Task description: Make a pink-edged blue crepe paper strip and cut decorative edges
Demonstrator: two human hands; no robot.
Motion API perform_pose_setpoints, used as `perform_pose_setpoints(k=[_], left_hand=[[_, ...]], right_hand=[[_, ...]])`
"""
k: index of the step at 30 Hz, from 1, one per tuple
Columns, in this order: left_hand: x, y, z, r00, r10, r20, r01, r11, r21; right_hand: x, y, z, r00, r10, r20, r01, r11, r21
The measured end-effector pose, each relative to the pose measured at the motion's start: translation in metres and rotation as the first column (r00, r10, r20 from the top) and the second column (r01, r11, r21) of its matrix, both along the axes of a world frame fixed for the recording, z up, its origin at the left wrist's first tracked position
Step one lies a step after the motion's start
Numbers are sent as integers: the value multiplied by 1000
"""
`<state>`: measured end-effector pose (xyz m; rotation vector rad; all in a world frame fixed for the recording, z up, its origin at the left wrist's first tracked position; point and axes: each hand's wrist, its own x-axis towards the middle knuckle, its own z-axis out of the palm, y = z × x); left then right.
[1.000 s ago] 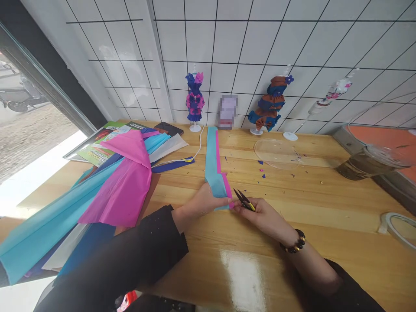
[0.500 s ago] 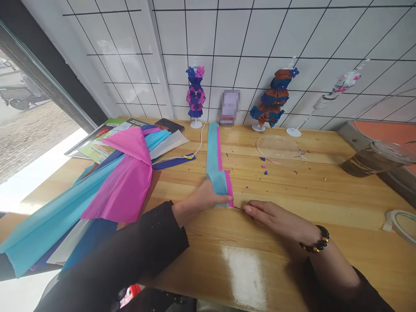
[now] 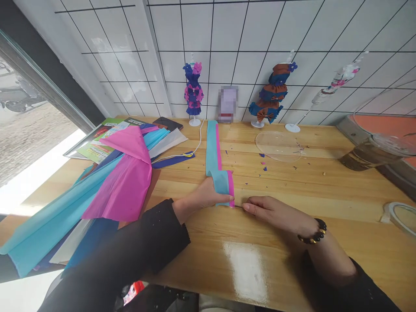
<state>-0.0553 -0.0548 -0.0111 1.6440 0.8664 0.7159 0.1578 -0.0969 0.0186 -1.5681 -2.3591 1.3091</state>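
A light-blue strip with a pink edge (image 3: 212,147) lies on the wooden table and runs toward the wall; whether it is paper or cloth I cannot tell. Its near end is folded over, and my left hand (image 3: 206,193) grips that end with the thumb on top, by the pink edge. My right hand (image 3: 264,211) is just to the right, fingers pinched on a thin dark needle-like thing (image 3: 238,206). The tip of it touches the strip's near pink corner. Most of its length is hidden in my fingers.
Pink, blue and white sheets (image 3: 130,182) are heaped at left over magazines (image 3: 97,149), near a phone (image 3: 169,124). Decorated doll stands (image 3: 194,93) line the tiled wall. At right are a clear plastic disc (image 3: 276,145), a drink cup (image 3: 367,154) and a tape roll (image 3: 403,219).
The view has shifted slightly. Both hands keep their hold, and my right hand with the thin dark thing stays close to the strip's corner, nearly unmoved.
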Motion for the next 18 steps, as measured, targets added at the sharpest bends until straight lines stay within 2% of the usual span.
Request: perform_pose_setpoints(k=[9,18], left_hand=[[2,-2,3,1000,0,13,0,1000,-27],[3,-1,-3,1000,0,-16,1,1000,29]], right_hand=[[-12,-2,0,1000,-12,-26,12,1000,14],[-12,0,-3,997,-24,-74,23,1000,-10]])
